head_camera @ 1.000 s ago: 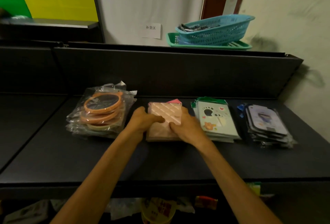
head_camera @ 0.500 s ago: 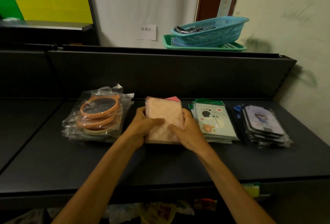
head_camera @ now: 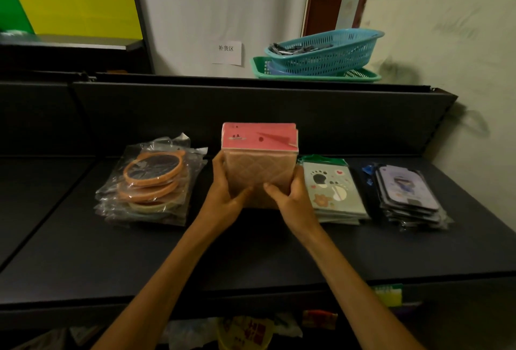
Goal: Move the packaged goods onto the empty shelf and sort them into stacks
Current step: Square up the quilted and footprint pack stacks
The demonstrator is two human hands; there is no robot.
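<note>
The left hand (head_camera: 223,196) and the right hand (head_camera: 290,199) grip a stack of pink packages (head_camera: 259,165) from either side, thumbs across its quilted front, holding it upright on its lower edge on the dark shelf (head_camera: 251,252). Just left of it lies a pile of bagged orange round mirrors (head_camera: 150,182). Just right sits a stack of green paw-print packs (head_camera: 332,187), then purple packs (head_camera: 405,190). Behind the shelf's back panel, a blue basket (head_camera: 326,52) rests in a green tray (head_camera: 318,74).
</note>
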